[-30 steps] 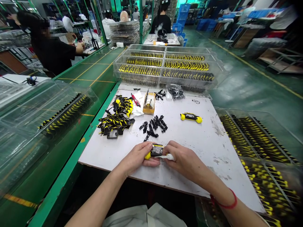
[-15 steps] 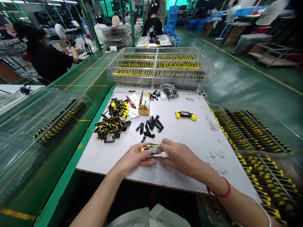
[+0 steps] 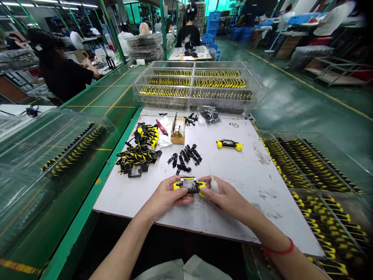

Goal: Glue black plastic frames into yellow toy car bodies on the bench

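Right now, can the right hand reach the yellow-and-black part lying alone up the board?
Probably yes: nothing lies between the right hand and that yellow-and-black part on the white board. It holds a white tube though, so may need freeing first.

Glossy yellow-and-black plastic housing (image 3: 189,185), scuffed matt white worktop (image 3: 250,182), clear plastic trays (image 3: 192,83)

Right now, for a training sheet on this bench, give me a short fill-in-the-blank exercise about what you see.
The white-tipped applicator is in the ____ hand.
The left hand grips a yellow-and-black part, and another one lies on the ____ board.
The utility knife lies to the ____ of the small box.
The cord on the right wrist is ____.

Missing words: right; white; left; red.
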{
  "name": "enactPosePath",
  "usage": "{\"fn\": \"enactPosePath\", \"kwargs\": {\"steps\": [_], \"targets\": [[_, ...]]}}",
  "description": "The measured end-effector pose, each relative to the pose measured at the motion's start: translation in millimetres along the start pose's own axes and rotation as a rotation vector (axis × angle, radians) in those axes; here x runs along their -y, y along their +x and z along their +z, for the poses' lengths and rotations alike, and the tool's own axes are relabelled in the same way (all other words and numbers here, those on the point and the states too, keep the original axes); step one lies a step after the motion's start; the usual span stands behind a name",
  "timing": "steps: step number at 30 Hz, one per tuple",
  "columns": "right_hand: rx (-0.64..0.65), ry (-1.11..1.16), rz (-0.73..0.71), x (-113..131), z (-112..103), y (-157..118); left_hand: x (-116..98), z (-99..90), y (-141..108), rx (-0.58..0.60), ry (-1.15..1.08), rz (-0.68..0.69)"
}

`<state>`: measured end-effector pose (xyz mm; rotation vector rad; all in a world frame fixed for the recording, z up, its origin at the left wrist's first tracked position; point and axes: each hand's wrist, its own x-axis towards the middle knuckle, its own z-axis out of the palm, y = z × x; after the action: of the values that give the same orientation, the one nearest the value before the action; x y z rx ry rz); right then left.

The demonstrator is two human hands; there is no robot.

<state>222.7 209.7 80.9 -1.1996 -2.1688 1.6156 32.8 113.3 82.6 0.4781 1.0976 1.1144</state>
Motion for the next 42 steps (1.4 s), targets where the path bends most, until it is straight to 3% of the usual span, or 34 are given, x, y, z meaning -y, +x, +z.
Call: {"fn": "enactPosePath", "kwargs": {"steps": [6,16,21,28,42], "targets": [[-0.002,0.189,0.132,6.3,12.6,0.0,0.9,4.4,-3.7,-0.016,0.049,0.024],[-0.015,0.479,0.235,22.0,17.6,-4.2,-0.3,-5.8,-9.2,-0.046,0.014,0.068],[0.007,0.512,0.243,21.8,17.4,-3.6,-4.2,0.1,-10.2,-0.071,0.064,0.068],[0.097,0.453,0.142,7.0,16.7,-5.2,-3.7,4.8,-7.8,-0.159,0.086,0.064],[0.015,0.492,0.199,9.6,20.2,-2.2,-5.6,10.7,-5.9,-0.214,0.129,0.054]]}}
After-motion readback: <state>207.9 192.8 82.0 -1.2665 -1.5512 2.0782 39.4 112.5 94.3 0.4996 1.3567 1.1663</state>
